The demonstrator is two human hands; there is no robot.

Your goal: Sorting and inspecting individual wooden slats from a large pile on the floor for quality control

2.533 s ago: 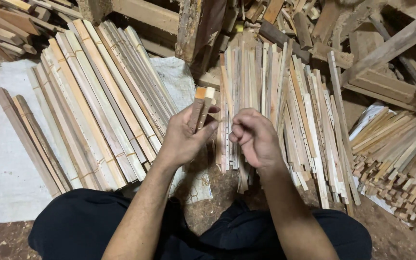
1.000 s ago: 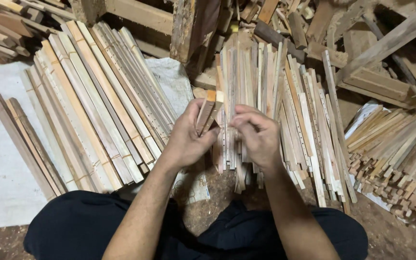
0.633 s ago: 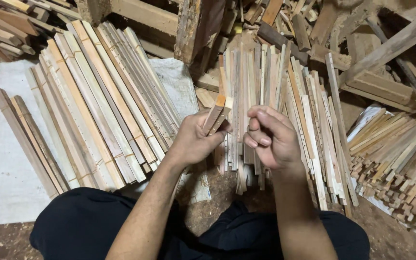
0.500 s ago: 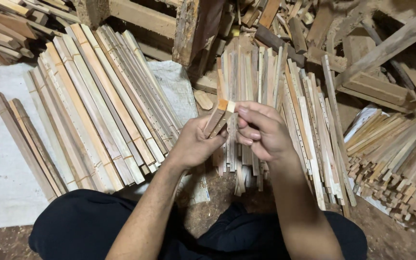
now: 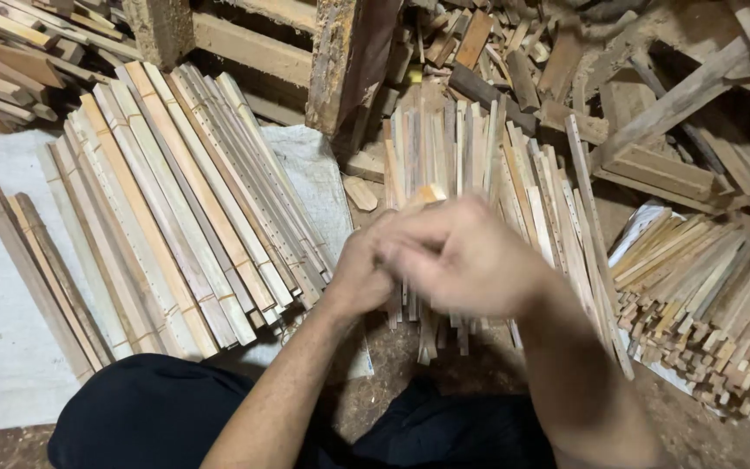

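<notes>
Packed dirt floor (image 5: 444, 391), brown, littered with sawdust. A white woven sheet (image 5: 2, 347) is spread over it, left of a rough upright wooden post (image 5: 345, 61). On the sheet, left of the post, long pale slats (image 5: 175, 217) lie side by side, fanned. Behind the post, horizontal timber rails (image 5: 253, 48) and dark gaps. Right of the post, a loose heap of offcuts and broken boards (image 5: 653, 104). Farther right and lower, a stack of short cut sticks (image 5: 713, 304) rests on a white sheet. Light even, dim in the recesses behind the post.
</notes>
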